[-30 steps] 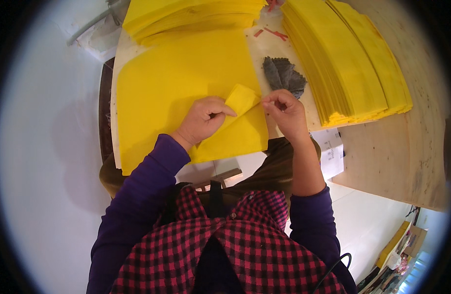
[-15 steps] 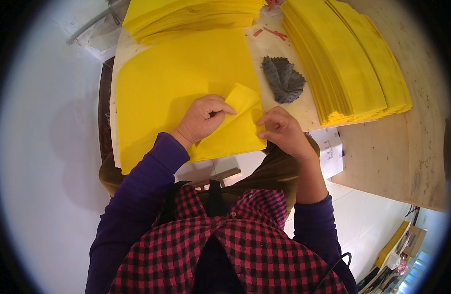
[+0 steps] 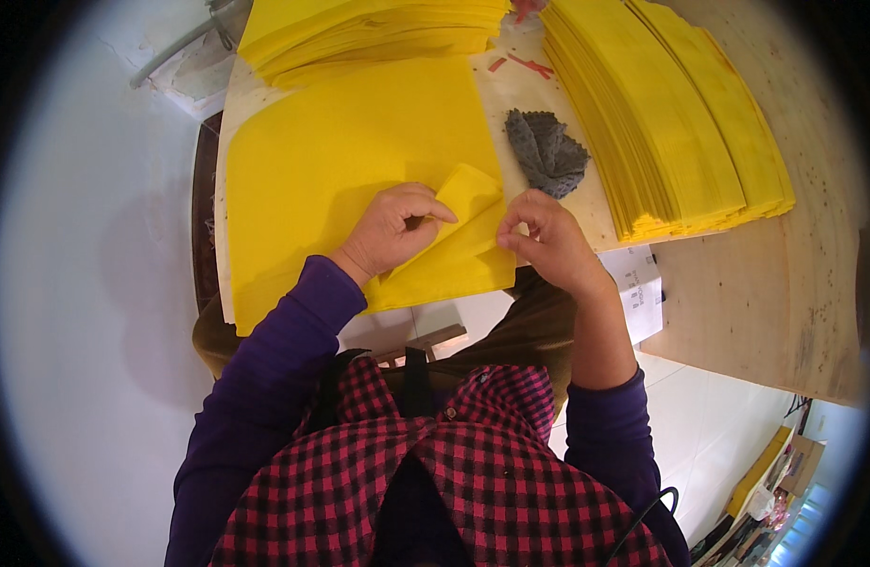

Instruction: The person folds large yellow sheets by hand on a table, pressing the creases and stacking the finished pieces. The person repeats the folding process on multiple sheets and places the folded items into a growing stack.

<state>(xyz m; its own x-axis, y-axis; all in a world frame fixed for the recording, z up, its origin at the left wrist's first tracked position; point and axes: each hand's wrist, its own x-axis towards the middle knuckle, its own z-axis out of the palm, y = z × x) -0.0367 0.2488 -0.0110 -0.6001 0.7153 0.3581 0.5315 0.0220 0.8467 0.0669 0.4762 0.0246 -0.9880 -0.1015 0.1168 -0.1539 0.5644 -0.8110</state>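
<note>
A large yellow cloth (image 3: 312,151) lies flat before me, its near right corner turned back in a small fold (image 3: 468,192). My left hand (image 3: 392,230) rests on the cloth, thumb and forefinger closed on that folded flap. At the cloth's right edge, my right hand (image 3: 548,241) has its thumb and forefinger pinched together. Whether a bit of the edge or a thread is between those fingertips is too small to make out.
A stack of folded yellow cloth (image 3: 643,123) stands at the right, another yellow stack (image 3: 378,38) at the far side. Between them lie a crumpled dark grey cloth (image 3: 548,156) and red scraps (image 3: 529,66). The wooden tabletop (image 3: 756,302) extends right; a white box (image 3: 633,293) sits below.
My right hand has risen slightly along the cloth's edge, and its thumb and forefinger have come together. The left hand stays on the folded flap.
</note>
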